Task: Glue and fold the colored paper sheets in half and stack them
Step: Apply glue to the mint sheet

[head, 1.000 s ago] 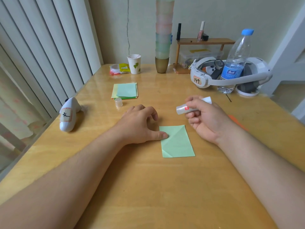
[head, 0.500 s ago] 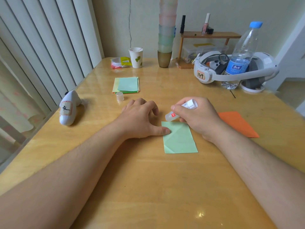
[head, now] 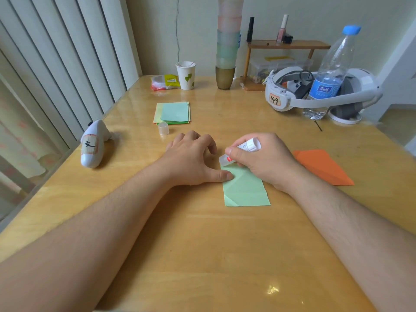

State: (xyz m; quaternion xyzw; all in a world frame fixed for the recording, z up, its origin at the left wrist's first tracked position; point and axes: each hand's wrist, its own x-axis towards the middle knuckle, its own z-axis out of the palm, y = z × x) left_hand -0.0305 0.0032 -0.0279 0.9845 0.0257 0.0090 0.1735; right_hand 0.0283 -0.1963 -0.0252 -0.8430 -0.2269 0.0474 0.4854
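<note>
fingers of our right hand (head: 263, 162) were curled round a glue stick (head: 240, 152), gripping it with the thumb along its barrel; its clear tip pointed down and left, meeting the far left corner of the light green sheet (head: 246, 189). whether the tip actually touched the paper we could not tell. our right wrist lay low over the sheet's right edge, forearm running back toward the lower right.

our left hand (head: 191, 162) rested palm down on the table (head: 202, 255) just left of the sheet, fingers loosely bent and holding nothing, the thumb stretched out with its tip pressing the sheet's left edge. the left forearm ran back toward the lower left.

the green sheet lay flat between the two hands, creased, with a small folded corner at its near left. an orange sheet (head: 322, 166) lay to the right, apart from our right hand. farther back sat a stack of coloured sheets (head: 172, 113), and the glue cap (head: 163, 128) stood upright just in front of it.
</note>
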